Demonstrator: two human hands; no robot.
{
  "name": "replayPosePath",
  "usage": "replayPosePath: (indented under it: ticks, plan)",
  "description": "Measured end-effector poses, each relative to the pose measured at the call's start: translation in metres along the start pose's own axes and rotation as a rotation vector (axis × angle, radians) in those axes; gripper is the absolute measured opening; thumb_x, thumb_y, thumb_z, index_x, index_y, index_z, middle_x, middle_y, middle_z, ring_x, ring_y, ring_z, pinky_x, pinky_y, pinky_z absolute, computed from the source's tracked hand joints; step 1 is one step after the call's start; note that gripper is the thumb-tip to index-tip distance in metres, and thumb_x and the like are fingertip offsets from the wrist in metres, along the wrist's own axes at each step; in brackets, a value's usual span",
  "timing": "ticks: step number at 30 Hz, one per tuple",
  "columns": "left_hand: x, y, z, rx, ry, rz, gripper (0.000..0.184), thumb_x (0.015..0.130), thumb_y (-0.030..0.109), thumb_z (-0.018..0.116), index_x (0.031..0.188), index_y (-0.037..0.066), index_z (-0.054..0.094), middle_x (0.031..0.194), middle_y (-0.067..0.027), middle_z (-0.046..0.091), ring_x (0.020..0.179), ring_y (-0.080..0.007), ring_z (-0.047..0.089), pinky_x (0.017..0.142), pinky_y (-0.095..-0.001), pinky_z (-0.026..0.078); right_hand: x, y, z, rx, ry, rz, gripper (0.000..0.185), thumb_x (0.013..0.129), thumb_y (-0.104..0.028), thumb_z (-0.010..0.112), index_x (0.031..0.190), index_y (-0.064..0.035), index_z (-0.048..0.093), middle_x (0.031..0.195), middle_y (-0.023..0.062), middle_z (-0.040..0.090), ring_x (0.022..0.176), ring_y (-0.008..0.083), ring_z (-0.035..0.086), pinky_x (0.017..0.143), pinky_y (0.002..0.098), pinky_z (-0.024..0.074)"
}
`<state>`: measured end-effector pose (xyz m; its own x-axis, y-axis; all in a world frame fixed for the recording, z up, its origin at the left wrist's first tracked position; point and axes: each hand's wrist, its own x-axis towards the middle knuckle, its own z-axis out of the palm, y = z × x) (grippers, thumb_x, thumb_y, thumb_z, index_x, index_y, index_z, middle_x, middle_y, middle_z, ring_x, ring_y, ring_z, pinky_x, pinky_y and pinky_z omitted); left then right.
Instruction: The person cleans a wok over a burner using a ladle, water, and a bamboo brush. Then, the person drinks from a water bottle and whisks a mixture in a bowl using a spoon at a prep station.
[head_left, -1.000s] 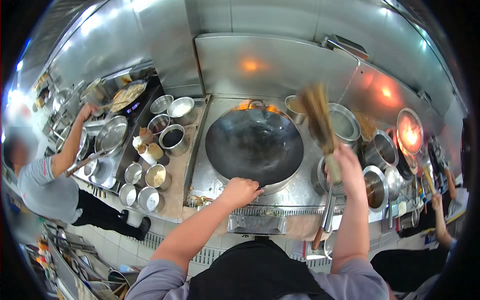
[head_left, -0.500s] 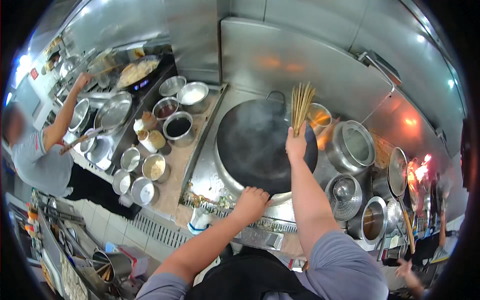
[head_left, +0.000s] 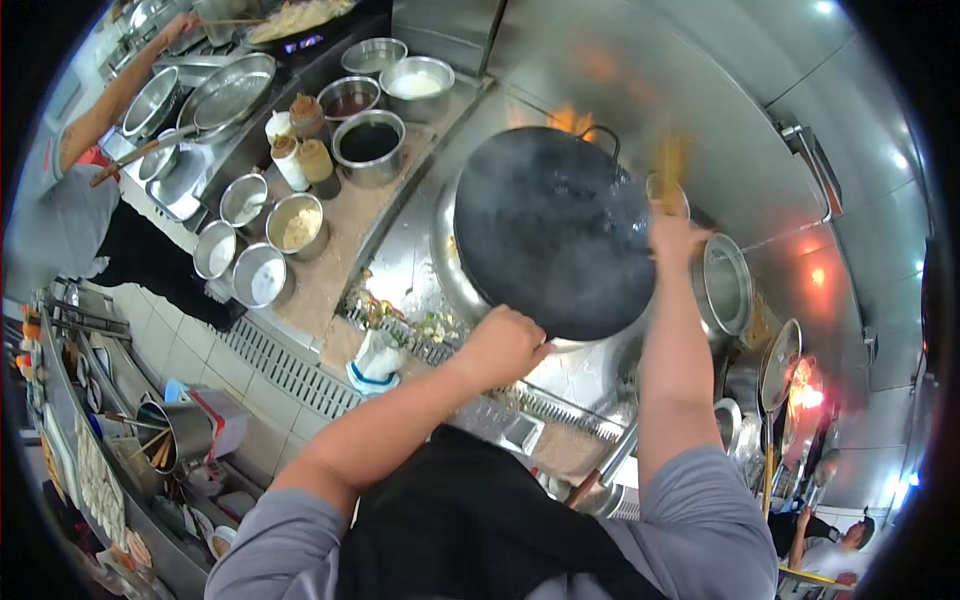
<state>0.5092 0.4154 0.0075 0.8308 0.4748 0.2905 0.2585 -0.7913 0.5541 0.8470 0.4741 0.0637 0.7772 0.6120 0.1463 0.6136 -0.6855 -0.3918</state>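
A large black wok (head_left: 555, 240) sits tilted over the burner, with steam rising from it and flame showing behind its far rim. My left hand (head_left: 505, 345) is closed at the wok's near edge; any handle inside the fist is hidden. My right hand (head_left: 677, 235) grips a bamboo wok brush (head_left: 673, 160), bristles upward and blurred by motion. The brush is beside the wok's right rim, in front of a metal pot (head_left: 683, 200) that it partly covers.
Metal bowls of sauces and seasonings, including a dark sauce bowl (head_left: 368, 148), and squeeze bottles (head_left: 290, 163) stand left. Steel strainers and pots (head_left: 725, 285) and an open flame (head_left: 803, 385) are right. A co-worker (head_left: 85, 215) cooks at far left; another person (head_left: 835, 555) is lower right.
The wok has been tilted and shifted upward, with flame now visible behind it. My right hand and the brush have moved right, off the wok. The view has also turned.
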Motion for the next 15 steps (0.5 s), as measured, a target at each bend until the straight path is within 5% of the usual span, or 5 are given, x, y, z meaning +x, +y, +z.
replayPosePath:
  ticks: [2, 7, 8, 11, 15]
  plan:
    - [-0.001, -0.003, 0.002, -0.005, -0.001, 0.024, 0.029, 0.089, 0.029, 0.059, 0.077, 0.005, 0.070, 0.072, -0.0086, 0.064, 0.077, -0.0272, 0.062, 0.076, -0.0400, 0.044, -0.055, -0.028, 0.040, -0.144, -0.487, -0.140, 0.056, 0.088, -0.042, 0.057, 0.135, -0.0123, 0.048, 0.098, 0.0176, 0.065, 0.079, 0.0281, 0.068, 0.052, 0.0408, 0.0567]
    - [-0.007, -0.004, 0.001, 0.086, 0.062, 0.054, 0.026, 0.088, 0.029, 0.059, 0.078, 0.007, 0.068, 0.074, -0.0076, 0.062, 0.079, -0.0261, 0.060, 0.079, -0.0388, 0.042, -0.123, -0.043, 0.021, 0.470, -1.201, -0.024, 0.061, 0.090, -0.036, 0.063, 0.145, -0.0305, 0.038, 0.095, 0.0054, 0.062, 0.064, 0.0199, 0.060, 0.048, 0.0338, 0.0523]
    - [-0.007, -0.001, 0.003, 0.126, 0.062, 0.054, 0.021, 0.087, 0.026, 0.058, 0.079, 0.008, 0.068, 0.076, -0.0062, 0.061, 0.081, -0.0243, 0.060, 0.080, -0.0379, 0.042, -0.094, -0.034, -0.001, 0.117, -1.211, -0.061, 0.062, 0.089, -0.038, 0.063, 0.146, -0.0306, 0.038, 0.095, 0.0043, 0.062, 0.074, 0.0174, 0.060, 0.054, 0.0326, 0.0531]
    - [-0.009, 0.011, 0.002, 0.260, 0.073, 0.035, 0.016, 0.086, 0.020, 0.057, 0.080, 0.010, 0.068, 0.077, -0.0054, 0.061, 0.081, -0.0226, 0.059, 0.082, -0.0370, 0.042, 0.015, 0.035, 0.001, -0.539, -0.400, -0.274, 0.051, 0.087, -0.041, 0.061, 0.128, -0.0123, 0.057, 0.109, 0.0191, 0.067, 0.095, 0.0335, 0.067, 0.075, 0.0451, 0.0538]
    - [-0.013, 0.010, 0.007, 0.231, 0.064, 0.007, 0.014, 0.084, 0.017, 0.056, 0.081, 0.010, 0.068, 0.079, -0.0057, 0.061, 0.081, -0.0218, 0.059, 0.083, -0.0351, 0.041, -0.053, -0.022, 0.003, -0.116, -0.394, 0.075, 0.056, 0.086, -0.041, 0.059, 0.134, -0.0133, 0.050, 0.108, 0.0227, 0.066, 0.099, 0.0352, 0.064, 0.085, 0.0471, 0.0500]
